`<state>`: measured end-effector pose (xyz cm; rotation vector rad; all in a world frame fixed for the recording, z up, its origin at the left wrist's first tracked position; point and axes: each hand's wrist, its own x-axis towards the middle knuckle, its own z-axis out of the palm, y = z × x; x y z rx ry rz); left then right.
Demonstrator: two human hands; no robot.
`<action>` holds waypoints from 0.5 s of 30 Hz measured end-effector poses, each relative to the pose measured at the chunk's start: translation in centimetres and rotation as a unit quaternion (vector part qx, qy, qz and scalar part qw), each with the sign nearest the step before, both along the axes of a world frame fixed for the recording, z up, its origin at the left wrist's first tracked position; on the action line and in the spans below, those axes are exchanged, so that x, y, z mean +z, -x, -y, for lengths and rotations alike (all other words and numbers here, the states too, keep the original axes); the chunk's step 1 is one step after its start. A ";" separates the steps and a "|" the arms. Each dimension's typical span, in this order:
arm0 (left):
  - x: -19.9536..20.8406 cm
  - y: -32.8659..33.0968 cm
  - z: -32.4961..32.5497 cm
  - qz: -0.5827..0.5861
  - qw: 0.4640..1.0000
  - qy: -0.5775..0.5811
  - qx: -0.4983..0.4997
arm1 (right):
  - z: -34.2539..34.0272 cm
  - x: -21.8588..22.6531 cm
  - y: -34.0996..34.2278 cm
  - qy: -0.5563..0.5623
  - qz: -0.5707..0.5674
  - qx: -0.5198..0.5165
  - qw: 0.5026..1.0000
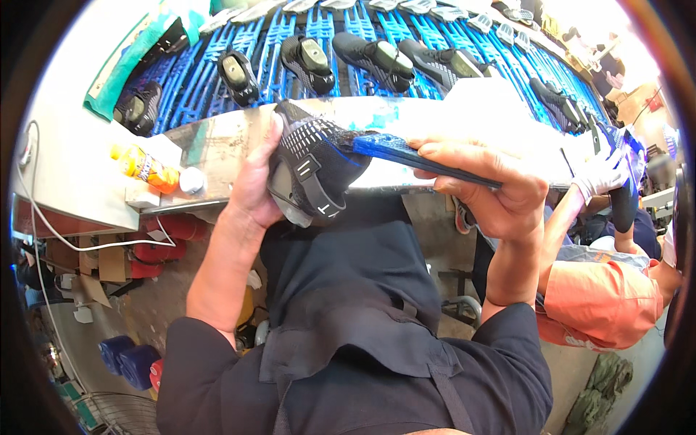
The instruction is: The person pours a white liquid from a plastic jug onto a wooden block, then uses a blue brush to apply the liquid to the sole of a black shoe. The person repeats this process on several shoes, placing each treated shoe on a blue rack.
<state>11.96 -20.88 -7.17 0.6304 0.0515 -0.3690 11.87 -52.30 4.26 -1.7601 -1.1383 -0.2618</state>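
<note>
My left hand [254, 174] grips a black shoe [312, 163] with white dash marks and a strap-like band, holding it tilted above the bench's near edge. The thumb points up along the shoe's side; the other fingers are mostly hidden behind it. In my right hand [486, 177] is a flat, bar-shaped blue tool [406, 156], pinched between thumb and fingers. Its far end meets the shoe's right side, by the opening. What kind of tool it is, I cannot make out.
Beyond the bench [217, 134], several black shoes [308, 64] rest on a blue slatted conveyor [268, 47]. An orange bottle [148, 170] lies at the left, near a white cable [94, 248]. At the right, a co-worker in an orange shirt [602, 301] wears a white glove [602, 174].
</note>
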 end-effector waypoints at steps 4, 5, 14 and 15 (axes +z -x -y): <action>0.6 0.4 0.2 -0.007 0.999 0.047 0.016 | -0.2 0.9 -0.7 0.017 0.027 0.018 0.999; 1.0 0.8 0.5 -0.008 0.998 0.058 0.017 | -0.2 1.3 -1.0 0.021 0.049 0.025 0.998; -3.8 1.9 -0.6 -0.097 0.956 0.248 -0.121 | -0.6 0.8 -2.7 -0.032 0.030 0.053 0.998; -4.1 1.8 -0.4 -0.075 0.957 0.244 -0.137 | -0.4 0.6 -2.7 -0.026 0.024 0.040 0.999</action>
